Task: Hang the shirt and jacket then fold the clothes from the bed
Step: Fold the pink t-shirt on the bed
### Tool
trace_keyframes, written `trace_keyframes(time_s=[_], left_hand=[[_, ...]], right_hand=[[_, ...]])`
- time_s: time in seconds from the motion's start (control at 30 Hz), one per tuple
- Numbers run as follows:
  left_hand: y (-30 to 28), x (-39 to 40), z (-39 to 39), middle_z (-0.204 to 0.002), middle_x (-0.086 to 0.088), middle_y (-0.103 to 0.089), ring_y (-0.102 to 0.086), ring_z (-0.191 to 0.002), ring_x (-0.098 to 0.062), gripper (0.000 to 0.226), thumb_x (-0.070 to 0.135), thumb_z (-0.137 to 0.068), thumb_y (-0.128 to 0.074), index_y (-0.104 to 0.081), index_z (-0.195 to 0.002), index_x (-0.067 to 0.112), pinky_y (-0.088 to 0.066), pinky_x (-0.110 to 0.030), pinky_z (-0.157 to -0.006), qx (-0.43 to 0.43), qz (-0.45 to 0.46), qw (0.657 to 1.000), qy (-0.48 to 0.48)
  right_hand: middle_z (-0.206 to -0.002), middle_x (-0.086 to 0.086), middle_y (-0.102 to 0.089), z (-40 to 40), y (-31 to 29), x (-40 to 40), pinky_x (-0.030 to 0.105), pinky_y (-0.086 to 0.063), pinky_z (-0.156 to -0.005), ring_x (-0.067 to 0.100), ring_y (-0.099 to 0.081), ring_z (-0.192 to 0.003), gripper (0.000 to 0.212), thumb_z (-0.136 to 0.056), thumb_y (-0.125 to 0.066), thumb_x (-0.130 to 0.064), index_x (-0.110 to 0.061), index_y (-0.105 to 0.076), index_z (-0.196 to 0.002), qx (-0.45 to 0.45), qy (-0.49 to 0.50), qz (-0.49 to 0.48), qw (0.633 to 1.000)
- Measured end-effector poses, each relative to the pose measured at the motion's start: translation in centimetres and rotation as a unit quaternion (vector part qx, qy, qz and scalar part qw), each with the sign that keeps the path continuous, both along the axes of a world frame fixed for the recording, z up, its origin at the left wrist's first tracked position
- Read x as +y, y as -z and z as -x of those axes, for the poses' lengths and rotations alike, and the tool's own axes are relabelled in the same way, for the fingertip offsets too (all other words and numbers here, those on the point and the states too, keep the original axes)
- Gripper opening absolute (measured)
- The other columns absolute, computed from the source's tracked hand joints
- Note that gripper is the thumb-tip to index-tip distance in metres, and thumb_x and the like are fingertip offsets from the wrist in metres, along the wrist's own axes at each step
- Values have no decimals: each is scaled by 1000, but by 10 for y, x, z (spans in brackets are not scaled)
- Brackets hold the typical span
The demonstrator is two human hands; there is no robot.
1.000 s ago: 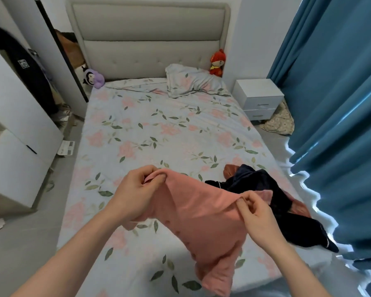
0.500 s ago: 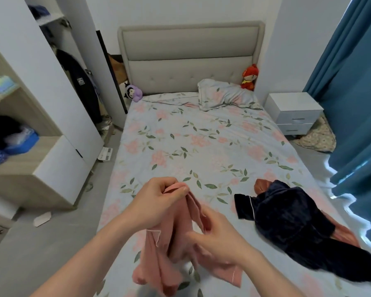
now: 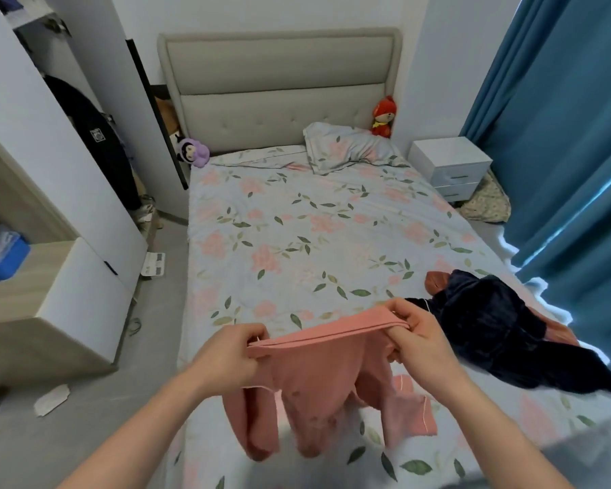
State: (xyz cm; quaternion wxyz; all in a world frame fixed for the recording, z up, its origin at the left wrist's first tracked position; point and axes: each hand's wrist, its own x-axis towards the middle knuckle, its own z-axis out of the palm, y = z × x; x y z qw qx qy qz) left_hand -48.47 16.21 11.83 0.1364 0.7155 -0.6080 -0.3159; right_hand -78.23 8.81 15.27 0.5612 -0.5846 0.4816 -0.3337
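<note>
Head view: left hand (image 3: 226, 358) and right hand (image 3: 417, 342) hide pink garment (image 3: 318, 379) corners.

A pink garment (image 3: 318, 382) hangs stretched by its top edge over the near edge of the bed (image 3: 297, 224), its lower parts drooping, while a dark navy garment (image 3: 501, 330) lies crumpled at the bed's right edge.

I see a purple plush toy (image 3: 192, 153) and a red doll (image 3: 383, 116) flanking the headboard (image 3: 279, 90); a white nightstand (image 3: 450, 167) beside blue curtains (image 3: 561, 135).
</note>
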Motion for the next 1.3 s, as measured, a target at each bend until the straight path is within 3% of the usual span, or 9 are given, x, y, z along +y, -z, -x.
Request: trace_keyframes(time_s=[0.1,0.27,0.47,0.67,0.8,0.93,1.03,1.2,1.3], left_hand=[[20,13,-42,-76,13,-61,-56,-75,-11,25,26,-66,-65,-56,-81,44,-54,-38,-71,-7,28,999,-23],[20,18,-79,-97,16,-57,-57,-91,-6,13,23,-89,-63,-56,-85,33,-50,-39,-84,32,94,995,-19],[22,16,-78,-77,3,-60,-56,-69,-10,19,19,-101,-48,-48,-83,25,-48,-28,-61,54,62,994,-70],[7,15,-87,-69,11,-67,-54,-65,-2,27,38,-84,-81,-60,-78,23,-42,-20,-63,81,65,990,-100],[3,18,-112,-80,18,-67,-58,-74,1,67,75,-48,-88,-63,-93,32,-43,-20,-61,-58,-15,996,62],[36,28,-136,-67,12,-61,-60,-71,-9,42,66,-68,-77,-60,-77,29,-34,-14,-51,-169,-86,969,155],[64,33,-158,-64,5,-61,-61,-72,-21,24,42,-67,-55,-62,-74,20,-36,-20,-52,-107,-76,986,100],[107,40,-205,-65,10,-67,-58,-63,-8,29,19,-60,-45,-66,-73,33,-49,-34,-66,43,-65,996,41],[118,62,-230,-56,9,-54,-44,-53,-7,37,15,-61,-43,-65,-84,34,-37,-31,-56,100,-75,988,92]], right_hand=[[-72,2,-58,-20,-1,25,28,-47,-58,16,-52,-64,25,-101,-58,-3,-16,-71,-83,11,32,37,999],[-89,8,-68,-22,4,41,34,-51,-82,17,-62,-84,24,-100,-54,-1,-15,-72,-94,30,111,64,991],[-77,5,-64,-31,20,25,34,-41,-73,15,-52,-73,31,-98,-46,3,-14,-72,-91,20,131,16,991],[-83,-17,-73,-56,29,8,22,-47,-80,-4,-63,-79,33,-100,-46,0,-17,-74,-95,-2,178,24,984],[-93,-3,-73,-55,32,11,15,-46,-79,1,-63,-85,29,-99,-47,3,-8,-74,-96,-12,182,45,982],[-81,-12,-73,-62,42,33,9,-45,-76,-3,-63,-80,32,-98,-52,5,-14,-75,-85,25,172,24,985],[-81,-4,-74,-77,54,66,22,-47,-78,1,-64,-79,28,-98,-56,0,-14,-74,-81,78,163,-2,983],[-82,15,-74,-122,71,124,39,-55,-80,23,-71,-74,22,-97,-70,-18,-12,-77,-76,104,160,-42,981],[-70,18,-65,-153,83,162,29,-45,-71,22,-56,-63,26,-94,-74,-20,-7,-72,-71,140,145,-53,978]])
